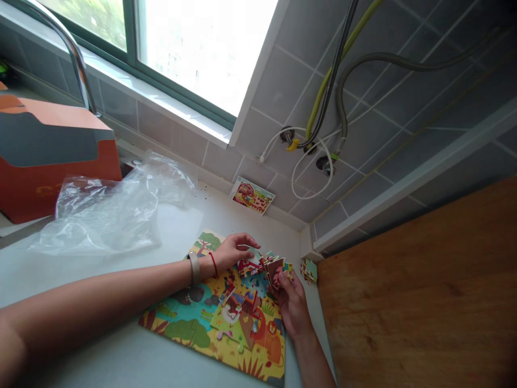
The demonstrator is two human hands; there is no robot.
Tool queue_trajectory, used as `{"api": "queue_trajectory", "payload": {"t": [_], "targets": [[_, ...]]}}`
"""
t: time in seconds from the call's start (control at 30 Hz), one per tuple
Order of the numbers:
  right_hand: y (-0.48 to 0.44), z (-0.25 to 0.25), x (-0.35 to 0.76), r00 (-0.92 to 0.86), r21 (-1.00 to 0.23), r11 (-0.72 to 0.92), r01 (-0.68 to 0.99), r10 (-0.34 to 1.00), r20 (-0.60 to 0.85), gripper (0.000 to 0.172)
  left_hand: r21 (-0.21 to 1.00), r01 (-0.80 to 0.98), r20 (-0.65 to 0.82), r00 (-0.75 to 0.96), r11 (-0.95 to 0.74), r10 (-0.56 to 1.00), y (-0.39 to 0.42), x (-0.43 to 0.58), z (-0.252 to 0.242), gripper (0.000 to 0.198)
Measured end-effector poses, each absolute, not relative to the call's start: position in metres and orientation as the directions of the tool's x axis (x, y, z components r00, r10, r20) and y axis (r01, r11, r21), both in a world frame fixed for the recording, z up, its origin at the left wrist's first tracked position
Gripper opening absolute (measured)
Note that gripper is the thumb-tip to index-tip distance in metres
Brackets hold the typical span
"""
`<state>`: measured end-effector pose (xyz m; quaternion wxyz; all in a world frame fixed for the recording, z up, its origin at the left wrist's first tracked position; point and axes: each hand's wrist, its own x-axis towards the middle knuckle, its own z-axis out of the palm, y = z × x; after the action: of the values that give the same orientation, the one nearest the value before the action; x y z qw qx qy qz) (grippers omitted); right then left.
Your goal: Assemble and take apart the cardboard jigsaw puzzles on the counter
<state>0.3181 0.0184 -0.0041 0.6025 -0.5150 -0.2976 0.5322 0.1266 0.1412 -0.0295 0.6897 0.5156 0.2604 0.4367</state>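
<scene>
My right hand (294, 302) grips a small fanned stack of jigsaw puzzle pieces (274, 269), with the thumb on top. My left hand (232, 253) reaches in from the left, its thumb and curved fingertips at a puzzle piece (248, 265) with a red barn picture. Both hands are over an assembled animal jigsaw puzzle (189, 331) lying on the white counter. Several loose pieces (238, 318) rest in a heap on the puzzle's middle, some tilted. The left palm and part of the barn piece's edge are hidden.
A small pile of pieces (309, 271) lies by the wooden board (404, 302) at right. A picture card (252, 195) leans on the tiled wall. Clear plastic bags (109, 215) and an orange box (60, 178) stand at left, near a faucet (76, 59). Hoses (323, 97) hang above.
</scene>
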Motion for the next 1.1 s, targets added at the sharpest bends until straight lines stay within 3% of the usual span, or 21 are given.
{"api": "queue_trajectory", "payload": {"t": [0.17, 0.3, 0.5, 0.67, 0.8, 0.97, 1.1], "targets": [[0.013, 0.004, 0.311, 0.200, -0.987, -0.044, -0.152, 0.977, -0.075, 0.044, 0.904, -0.393, 0.328, 0.385, -0.168, 0.863, 0.121, 0.128, 0.000, 0.026], [0.011, 0.008, 0.306, 0.144, -0.991, -0.041, -0.126, 0.988, -0.060, 0.058, 0.894, -0.414, 0.357, 0.425, -0.172, 0.832, 0.101, 0.131, 0.017, 0.027], [0.014, 0.001, 0.302, 0.025, -0.993, -0.037, -0.114, 0.999, -0.040, 0.056, 0.888, -0.381, 0.418, 0.436, -0.258, 0.797, 0.087, 0.128, 0.010, 0.023], [0.016, -0.011, 0.309, 0.065, -1.000, 0.004, 0.007, 0.998, 0.005, 0.055, 0.908, -0.294, 0.413, 0.499, -0.300, 0.762, 0.094, 0.124, 0.004, 0.027], [0.018, -0.015, 0.319, 0.137, -0.983, 0.045, 0.176, 0.988, 0.069, 0.056, 0.944, -0.141, 0.327, 0.531, -0.299, 0.782, 0.106, 0.122, -0.001, 0.034], [0.018, -0.013, 0.323, 0.090, -0.911, 0.094, 0.401, 0.986, 0.141, 0.058, 0.952, -0.086, 0.285, 0.589, -0.292, 0.756, 0.112, 0.122, -0.012, 0.039], [0.018, -0.014, 0.322, 0.050, -0.867, 0.091, 0.490, 0.990, 0.132, 0.067, 0.940, -0.009, 0.257, 0.671, -0.340, 0.695, 0.112, 0.121, -0.017, 0.040]]}}
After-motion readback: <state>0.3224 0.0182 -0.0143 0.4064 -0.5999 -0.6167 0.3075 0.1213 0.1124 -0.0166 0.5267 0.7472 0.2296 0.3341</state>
